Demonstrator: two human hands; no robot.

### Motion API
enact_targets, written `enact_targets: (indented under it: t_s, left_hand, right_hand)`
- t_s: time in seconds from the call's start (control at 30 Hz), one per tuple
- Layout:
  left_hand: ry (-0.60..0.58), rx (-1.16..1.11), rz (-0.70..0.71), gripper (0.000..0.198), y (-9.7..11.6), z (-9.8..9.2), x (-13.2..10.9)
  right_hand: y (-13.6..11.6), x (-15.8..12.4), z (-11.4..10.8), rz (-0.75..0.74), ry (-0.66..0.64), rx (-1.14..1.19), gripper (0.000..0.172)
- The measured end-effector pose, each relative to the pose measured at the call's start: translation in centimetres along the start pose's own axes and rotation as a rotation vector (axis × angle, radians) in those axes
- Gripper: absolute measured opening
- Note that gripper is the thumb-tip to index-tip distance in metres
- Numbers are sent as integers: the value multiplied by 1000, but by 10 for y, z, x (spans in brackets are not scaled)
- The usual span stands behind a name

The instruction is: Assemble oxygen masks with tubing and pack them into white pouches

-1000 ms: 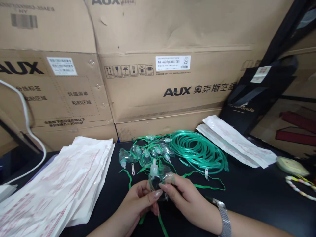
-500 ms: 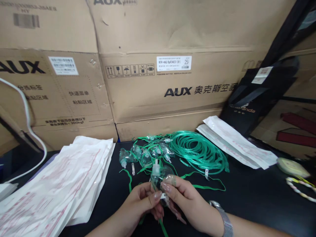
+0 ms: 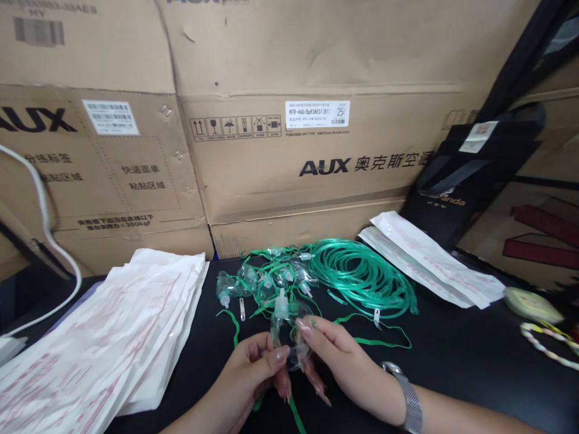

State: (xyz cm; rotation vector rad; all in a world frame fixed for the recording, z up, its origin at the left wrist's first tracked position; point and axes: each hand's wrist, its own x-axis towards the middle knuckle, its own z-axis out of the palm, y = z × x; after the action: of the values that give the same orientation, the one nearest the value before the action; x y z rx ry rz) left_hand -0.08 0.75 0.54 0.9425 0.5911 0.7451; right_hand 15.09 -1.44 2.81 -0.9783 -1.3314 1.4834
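A clear oxygen mask with a whitish connector on top is held between my two hands, near the front middle of the table. My left hand pinches its left lower edge between thumb and fingers. On the other side, my right hand grips the right edge, thumb on the front and fingers behind. A green elastic strap hangs below the mask. Beyond it lies a heap of similar clear masks with tangled green straps. A small metal strip rests near the heap, and another by the tubing.
Coiled green tubing lies right of the masks. White printed pouches are stacked at left, with more pouches at back right. Cardboard boxes wall off the back. A black bag and a beaded bracelet are at right.
A small white piece between my fingertips is no longer visible. My fingers have shifted slightly along the mask, and the view has moved a little.
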Motion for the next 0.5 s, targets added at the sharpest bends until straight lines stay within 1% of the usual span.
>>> enact_targets:
  t_s: [0.07,0.13,0.2,0.27,0.33,0.4,0.5]
  left_hand:
    - [76,37,37,28,0,1,-1]
    - [182,108,110,27,1,2,-2]
    - [281,185,193,27,2,2,-3]
    - [341,235,240,28,3,1,-4]
    - [353,254,251,27,3,1,-4]
    - [334,255,246,26,2,1,-4]
    - [325,251,248,25,0,1,-3]
  right_hand:
    - [2,3,-2,28,16,-23,40]
    - [4,6,-4,81,13,-27,42]
    - [6,8,-6,129,-14,4,40]
    - [8,9,-8,151,-45,58,37]
    - [9,9,-8,162,-68,113,38]
    - [11,9,-8,178,-80,154,42]
    - [14,10,-8,205,-63,201,41]
